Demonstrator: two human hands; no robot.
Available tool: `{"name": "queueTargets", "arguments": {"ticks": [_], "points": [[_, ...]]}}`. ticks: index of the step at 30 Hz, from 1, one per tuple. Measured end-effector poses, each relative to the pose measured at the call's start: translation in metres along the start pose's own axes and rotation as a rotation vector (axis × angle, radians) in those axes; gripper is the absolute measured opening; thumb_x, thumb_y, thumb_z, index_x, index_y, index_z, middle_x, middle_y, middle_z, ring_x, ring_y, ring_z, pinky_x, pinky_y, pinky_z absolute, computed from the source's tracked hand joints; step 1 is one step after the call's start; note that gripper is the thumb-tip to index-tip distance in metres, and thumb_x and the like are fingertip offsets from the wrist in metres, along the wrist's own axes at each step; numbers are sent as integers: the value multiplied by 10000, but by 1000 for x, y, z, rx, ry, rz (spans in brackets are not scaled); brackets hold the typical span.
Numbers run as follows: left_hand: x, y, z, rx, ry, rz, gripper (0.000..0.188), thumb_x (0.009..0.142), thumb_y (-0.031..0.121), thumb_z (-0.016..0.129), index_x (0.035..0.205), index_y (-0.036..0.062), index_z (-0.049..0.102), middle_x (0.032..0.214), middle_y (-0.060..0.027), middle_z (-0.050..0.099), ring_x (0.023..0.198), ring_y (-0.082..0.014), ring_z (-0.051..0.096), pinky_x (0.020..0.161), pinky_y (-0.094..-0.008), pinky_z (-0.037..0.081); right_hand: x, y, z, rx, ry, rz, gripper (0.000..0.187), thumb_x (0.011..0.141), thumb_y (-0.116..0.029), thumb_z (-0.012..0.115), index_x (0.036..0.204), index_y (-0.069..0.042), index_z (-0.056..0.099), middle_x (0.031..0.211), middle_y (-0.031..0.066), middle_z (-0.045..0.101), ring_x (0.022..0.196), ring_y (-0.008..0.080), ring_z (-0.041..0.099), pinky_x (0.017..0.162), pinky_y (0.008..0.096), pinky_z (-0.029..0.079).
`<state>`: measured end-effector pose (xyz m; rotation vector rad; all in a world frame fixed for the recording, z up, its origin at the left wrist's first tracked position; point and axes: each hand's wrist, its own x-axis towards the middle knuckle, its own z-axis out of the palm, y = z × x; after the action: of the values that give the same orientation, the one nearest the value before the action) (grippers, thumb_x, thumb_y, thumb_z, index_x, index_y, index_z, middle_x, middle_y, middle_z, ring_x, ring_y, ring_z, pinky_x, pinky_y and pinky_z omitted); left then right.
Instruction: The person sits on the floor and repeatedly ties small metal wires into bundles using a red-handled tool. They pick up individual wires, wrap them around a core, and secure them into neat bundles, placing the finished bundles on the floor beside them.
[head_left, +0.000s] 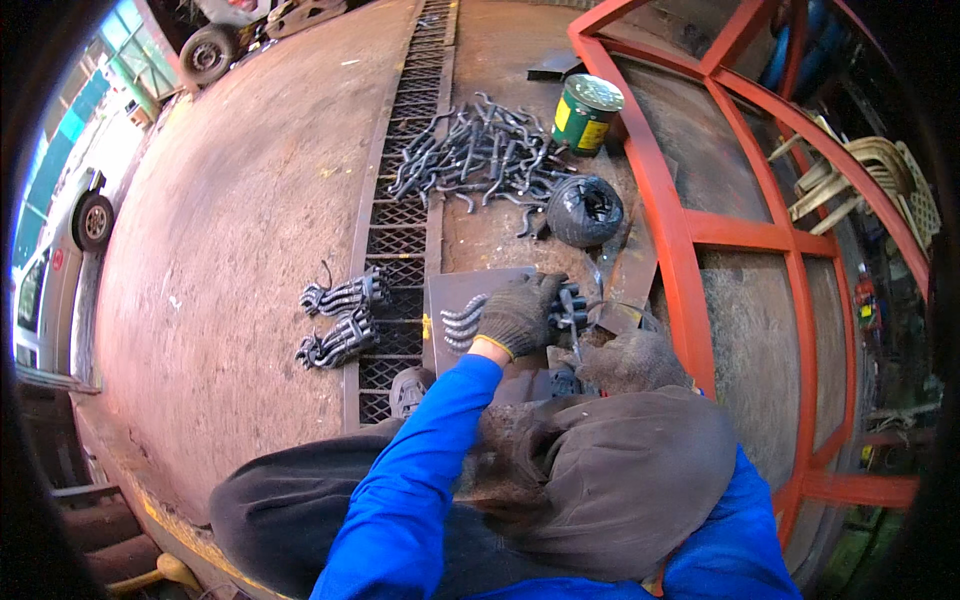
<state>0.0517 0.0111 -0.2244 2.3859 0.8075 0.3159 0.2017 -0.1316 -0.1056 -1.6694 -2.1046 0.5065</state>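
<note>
My left hand (520,312), in a dark knitted glove, is closed over a bundle of bent metal rods (462,322). Their curved ends show to its left, and dark rod ends stick out to its right. The bundle lies over a flat grey plate (455,290) between my feet. Beside its right end is my gloved right hand (640,360), fingers curled; what they hold is hidden. A thin dark strip (577,340) runs down between the hands. Just beyond sits a black wrapped roll (585,212). Two tied bundles of similar rods (340,318) rest on the floor to the left.
A loose pile of bent rods (480,150) lies ahead, partly over a floor grating (395,240). Next to it stands a green and yellow can (587,115). A red metal frame (685,260) rises close on my right. Stacked plastic chairs (870,175) are beyond it.
</note>
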Motion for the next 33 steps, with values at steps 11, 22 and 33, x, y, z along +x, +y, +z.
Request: {"name": "queueTargets", "arguments": {"ticks": [11, 22, 33], "points": [[4, 1, -12, 52, -133, 59, 1043, 497, 362, 910, 1379, 99, 419, 1287, -191, 538, 1199, -392, 512, 998, -466, 444, -17, 23, 7, 253, -481, 326, 276, 868, -365, 618, 903, -114, 726, 861, 129, 699, 820, 297, 676, 727, 415, 507], [6, 5, -17, 29, -182, 106, 1054, 529, 424, 897, 1391, 77, 401, 1285, -220, 525, 1214, -412, 486, 1038, -477, 405, -22, 80, 56, 30, -699, 478, 421, 830, -471, 590, 943, -100, 752, 970, 175, 701, 922, 371, 655, 833, 460, 495], [6, -3, -12, -65, -105, 185, 881, 747, 559, 725, 1367, 6, 432, 1274, -260, 530, 1191, -447, 480, 1030, -489, 387, -15, 74, 62, 439, -346, 318, 541, 880, -457, 626, 1228, -45, 601, 1085, 188, 665, 1013, 333, 631, 884, 434, 474]]}}
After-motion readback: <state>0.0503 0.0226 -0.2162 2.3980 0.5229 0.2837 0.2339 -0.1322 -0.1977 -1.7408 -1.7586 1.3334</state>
